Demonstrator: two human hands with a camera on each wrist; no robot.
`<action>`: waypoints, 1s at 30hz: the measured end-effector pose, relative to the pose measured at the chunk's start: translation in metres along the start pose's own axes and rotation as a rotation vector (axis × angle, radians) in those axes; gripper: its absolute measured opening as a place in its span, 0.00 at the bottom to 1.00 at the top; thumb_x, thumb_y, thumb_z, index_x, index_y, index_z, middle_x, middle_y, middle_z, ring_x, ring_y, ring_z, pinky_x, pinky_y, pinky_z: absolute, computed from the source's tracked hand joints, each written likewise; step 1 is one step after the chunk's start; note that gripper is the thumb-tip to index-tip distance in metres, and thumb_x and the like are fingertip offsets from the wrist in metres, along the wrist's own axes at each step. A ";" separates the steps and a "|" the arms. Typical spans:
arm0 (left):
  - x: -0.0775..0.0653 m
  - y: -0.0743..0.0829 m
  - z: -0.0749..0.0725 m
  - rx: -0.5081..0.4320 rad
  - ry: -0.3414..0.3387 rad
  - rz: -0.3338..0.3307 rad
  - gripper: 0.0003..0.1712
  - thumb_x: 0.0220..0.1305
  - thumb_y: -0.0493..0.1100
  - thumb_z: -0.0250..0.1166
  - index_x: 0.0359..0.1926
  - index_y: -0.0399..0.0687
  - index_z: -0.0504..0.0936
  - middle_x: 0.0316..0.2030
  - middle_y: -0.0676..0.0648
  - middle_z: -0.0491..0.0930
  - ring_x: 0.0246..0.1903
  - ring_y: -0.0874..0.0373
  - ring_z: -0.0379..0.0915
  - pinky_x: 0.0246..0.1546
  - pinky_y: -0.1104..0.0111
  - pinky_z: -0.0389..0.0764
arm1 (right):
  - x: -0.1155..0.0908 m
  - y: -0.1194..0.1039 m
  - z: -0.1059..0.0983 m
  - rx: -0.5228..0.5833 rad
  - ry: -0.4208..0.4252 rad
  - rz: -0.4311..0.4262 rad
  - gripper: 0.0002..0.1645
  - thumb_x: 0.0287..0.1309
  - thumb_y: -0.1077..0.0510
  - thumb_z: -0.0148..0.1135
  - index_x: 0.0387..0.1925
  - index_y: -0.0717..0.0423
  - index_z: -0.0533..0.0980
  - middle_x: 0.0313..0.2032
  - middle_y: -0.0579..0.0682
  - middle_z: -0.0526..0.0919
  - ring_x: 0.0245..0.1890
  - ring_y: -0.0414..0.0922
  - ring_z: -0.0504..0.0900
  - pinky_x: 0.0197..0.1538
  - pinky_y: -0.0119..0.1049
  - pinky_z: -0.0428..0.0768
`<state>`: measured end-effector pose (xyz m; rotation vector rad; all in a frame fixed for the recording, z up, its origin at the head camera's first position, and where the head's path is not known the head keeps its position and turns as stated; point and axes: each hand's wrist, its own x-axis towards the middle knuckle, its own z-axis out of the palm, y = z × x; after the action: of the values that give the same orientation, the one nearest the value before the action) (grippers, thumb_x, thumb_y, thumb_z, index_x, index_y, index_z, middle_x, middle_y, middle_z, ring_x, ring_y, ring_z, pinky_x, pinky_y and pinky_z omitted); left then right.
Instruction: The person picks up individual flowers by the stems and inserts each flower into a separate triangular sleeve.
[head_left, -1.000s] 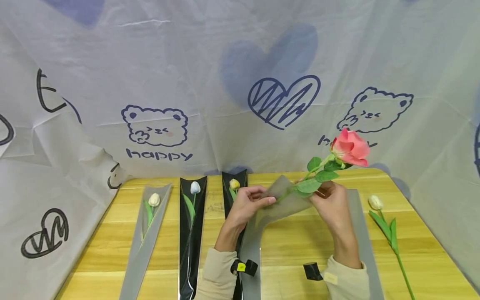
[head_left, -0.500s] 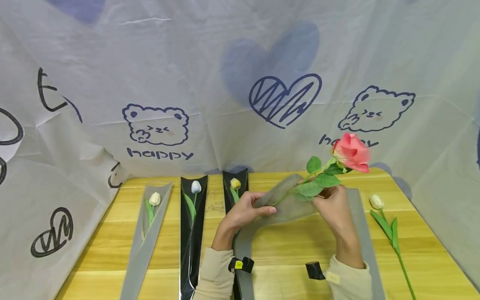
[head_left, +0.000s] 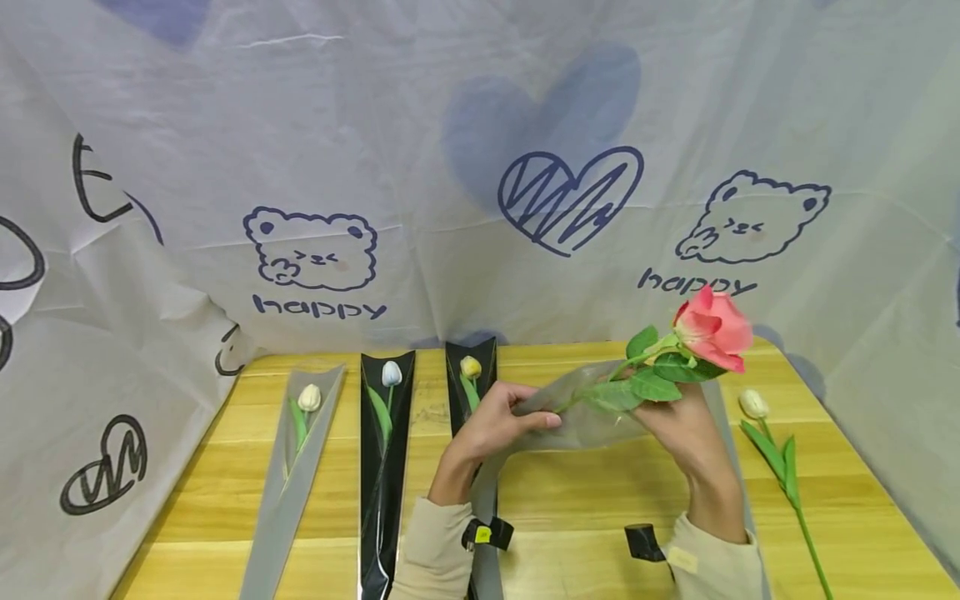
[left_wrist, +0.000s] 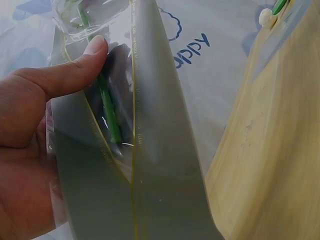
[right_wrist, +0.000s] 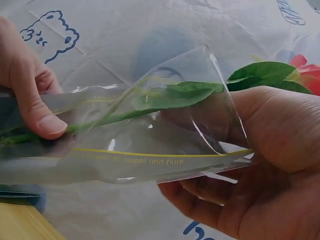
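Observation:
A pink rose [head_left: 712,329] with green leaves slants up to the right, its stem inside a flower sleeve [head_left: 592,429] with a clear front and grey back. My left hand [head_left: 498,425] grips the sleeve around its middle, thumb pressed on the clear film over the stem. In the left wrist view the green stem's [left_wrist: 107,105] cut end shows above the yellow-edged V. At the sleeve's mouth my right hand [right_wrist: 280,145] holds the film's edge, several fingers curled underneath. The lower leaves [right_wrist: 190,95] lie behind the clear film; the bloom stands outside.
On the wooden table [head_left: 585,533], left of the hands, lie a grey-sleeved white tulip [head_left: 309,398], a black-sleeved pale blue tulip [head_left: 391,374] and a black-sleeved yellow tulip [head_left: 470,367]. A bare white tulip [head_left: 752,404] lies right. A printed cloth [head_left: 420,167] hangs behind.
The rose has come down and slightly right, with its leaves lower at the sleeve's mouth. My right hand has shifted a little right; my left hand keeps its grip on the sleeve.

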<state>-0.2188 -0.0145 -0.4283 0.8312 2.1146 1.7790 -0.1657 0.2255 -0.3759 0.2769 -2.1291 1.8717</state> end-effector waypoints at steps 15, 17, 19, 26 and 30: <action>-0.002 -0.010 -0.005 -0.138 -0.111 -0.073 0.12 0.72 0.34 0.65 0.50 0.29 0.85 0.38 0.45 0.87 0.35 0.60 0.81 0.38 0.69 0.79 | -0.003 0.004 -0.005 0.273 -0.074 -0.008 0.23 0.68 0.76 0.53 0.40 0.51 0.88 0.38 0.44 0.89 0.38 0.36 0.84 0.42 0.27 0.81; -0.002 -0.010 -0.005 -0.159 -0.139 -0.077 0.12 0.72 0.34 0.64 0.49 0.27 0.84 0.37 0.46 0.87 0.36 0.60 0.81 0.39 0.69 0.79 | -0.001 0.004 -0.005 0.353 -0.116 -0.030 0.23 0.69 0.77 0.51 0.43 0.53 0.88 0.42 0.47 0.89 0.43 0.39 0.85 0.47 0.29 0.81; -0.002 -0.010 -0.005 -0.168 -0.156 -0.076 0.11 0.72 0.34 0.64 0.48 0.27 0.84 0.37 0.47 0.86 0.35 0.60 0.80 0.38 0.69 0.78 | 0.001 0.003 -0.005 0.419 -0.165 -0.059 0.21 0.70 0.77 0.51 0.46 0.57 0.86 0.45 0.51 0.89 0.49 0.43 0.85 0.51 0.32 0.81; -0.003 -0.009 -0.007 -0.175 -0.178 -0.041 0.10 0.70 0.32 0.65 0.47 0.27 0.85 0.37 0.47 0.86 0.36 0.59 0.79 0.40 0.69 0.77 | 0.008 -0.004 -0.004 0.416 -0.220 -0.111 0.11 0.68 0.74 0.59 0.43 0.65 0.85 0.48 0.59 0.87 0.53 0.53 0.84 0.48 0.36 0.83; -0.003 -0.009 -0.008 -0.193 -0.194 -0.038 0.10 0.70 0.32 0.65 0.46 0.25 0.85 0.36 0.48 0.86 0.34 0.59 0.79 0.39 0.69 0.77 | 0.006 -0.007 -0.005 0.348 -0.200 -0.128 0.09 0.66 0.75 0.60 0.41 0.71 0.84 0.50 0.58 0.87 0.54 0.54 0.83 0.53 0.37 0.80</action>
<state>-0.2229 -0.0231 -0.4356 0.8676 1.7945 1.7700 -0.1689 0.2296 -0.3669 0.6852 -1.8363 2.2090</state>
